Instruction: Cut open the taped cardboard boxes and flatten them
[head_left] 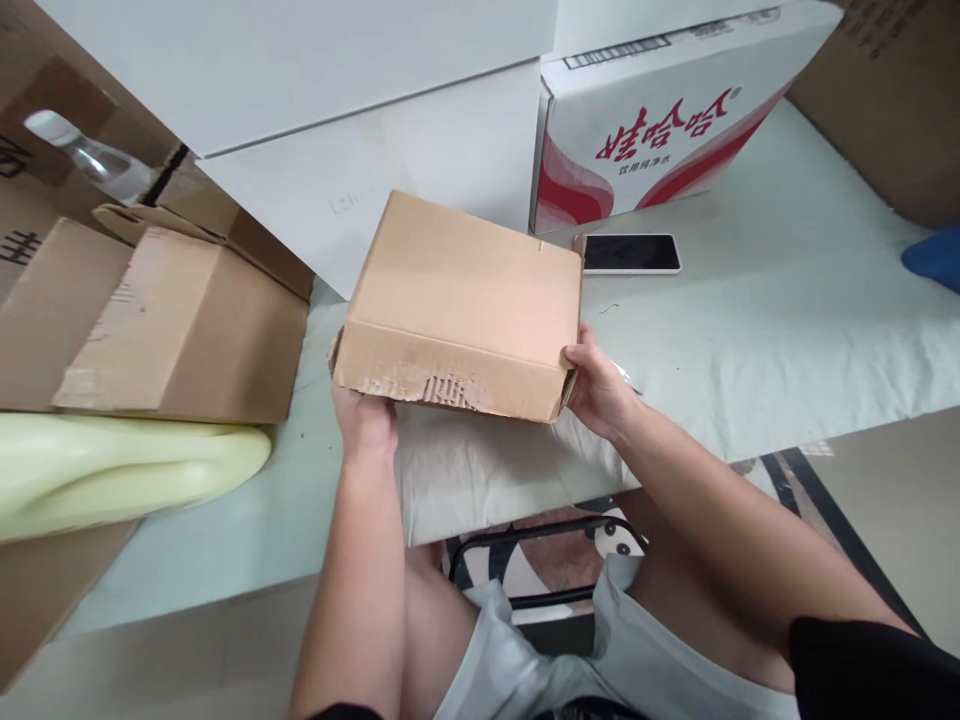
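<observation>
A brown cardboard box is tilted above the front part of the table, held between my two hands. Its near lower edge is torn, with the ribbed inner layer showing. My left hand grips the near left corner from below, its fingers partly hidden under the box. At the near right corner my right hand is closed on the box, thumb on the side edge. Behind the box's right edge lies a phone with a dark screen.
White boxes and a white carton with red lettering stand along the back. Cardboard boxes, a clear bottle and a pale yellow smooth object are at the left. A pale green cloth covers the table.
</observation>
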